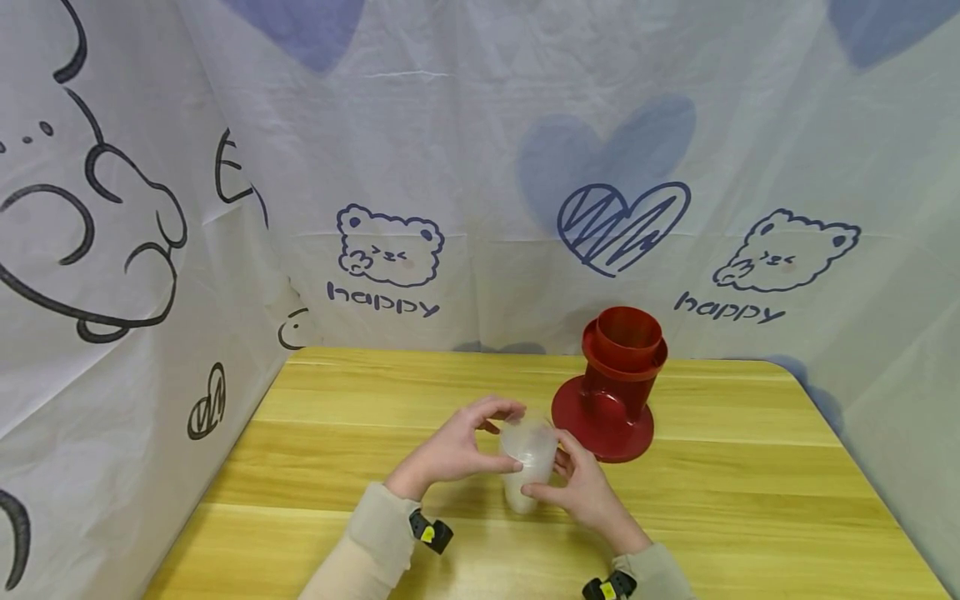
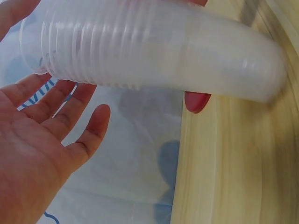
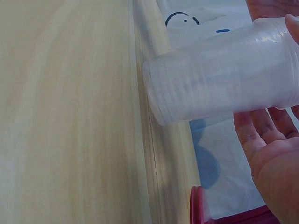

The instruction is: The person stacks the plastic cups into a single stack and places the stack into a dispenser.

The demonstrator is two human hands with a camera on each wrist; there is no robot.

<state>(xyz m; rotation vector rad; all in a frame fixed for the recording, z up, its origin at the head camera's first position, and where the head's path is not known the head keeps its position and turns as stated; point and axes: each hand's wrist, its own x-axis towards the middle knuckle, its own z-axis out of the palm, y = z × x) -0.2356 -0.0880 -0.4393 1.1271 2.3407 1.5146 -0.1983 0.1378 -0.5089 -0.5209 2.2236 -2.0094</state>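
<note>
A stack of translucent plastic cups [image 1: 528, 457] is held between both hands just above the wooden table [image 1: 750, 492], its mouth upward. My left hand [image 1: 457, 446] arches over the rim end, thumb and fingers around it. My right hand [image 1: 581, 490] grips the lower part from the right. In the left wrist view the ribbed cup rims [image 2: 93, 46] lie across the top, with the left hand's fingers [image 2: 70, 105] just beneath them. In the right wrist view the stack [image 3: 219, 77] rests over the right hand's fingers [image 3: 261, 135].
A red plastic stand [image 1: 611, 383] with a wide round base and a cup-shaped top sits on the table just behind the hands. White cloth printed with bears and hearts [image 1: 480, 167] walls the table at the back and both sides.
</note>
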